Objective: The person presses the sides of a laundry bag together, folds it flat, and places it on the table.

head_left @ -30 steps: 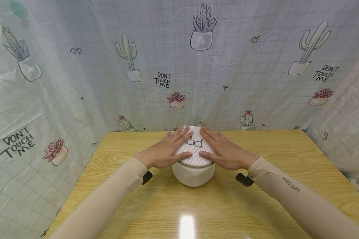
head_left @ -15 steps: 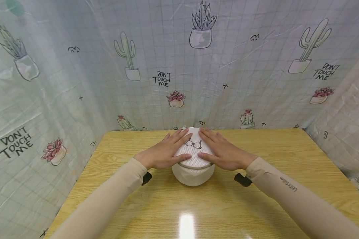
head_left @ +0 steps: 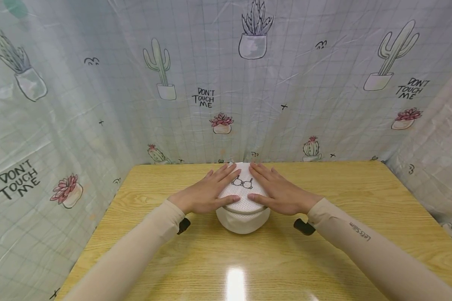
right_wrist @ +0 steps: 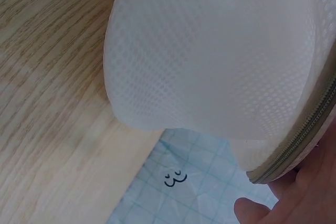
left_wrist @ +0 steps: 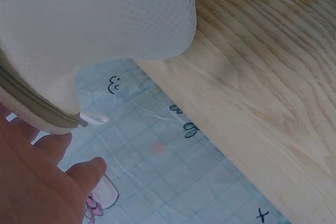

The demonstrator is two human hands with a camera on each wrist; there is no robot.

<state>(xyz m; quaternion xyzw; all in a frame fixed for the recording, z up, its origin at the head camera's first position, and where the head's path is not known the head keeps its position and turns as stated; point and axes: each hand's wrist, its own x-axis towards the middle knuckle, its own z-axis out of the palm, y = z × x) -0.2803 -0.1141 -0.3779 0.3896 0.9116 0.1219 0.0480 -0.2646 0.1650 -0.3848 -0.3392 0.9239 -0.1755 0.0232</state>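
A white mesh bra wash bag (head_left: 242, 223), round with a flat top, stands near the back of the wooden table. A line drawing of a bra (head_left: 242, 182) is printed on its top. My left hand (head_left: 207, 193) rests on the left side of that top, fingers extended. On the right side lies my right hand (head_left: 286, 193), also with straight fingers, and the two thumbs point towards each other. Both wrist views show the zip (right_wrist: 299, 145) running round the upper rim, with a pale tab (left_wrist: 94, 118) at the back. What is inside the bag cannot be made out.
The wooden table (head_left: 165, 267) reaches back to a curtain (head_left: 282, 79) printed with cactus pots, which also hangs along both sides. Dark wrist-worn pieces (head_left: 304, 226) sit below the beige sleeves (head_left: 143, 251). A bright reflection marks the table's front.
Both hands stay on top of the bag in much the same pose. The head view has shifted slightly, and the bag and hands have barely moved.
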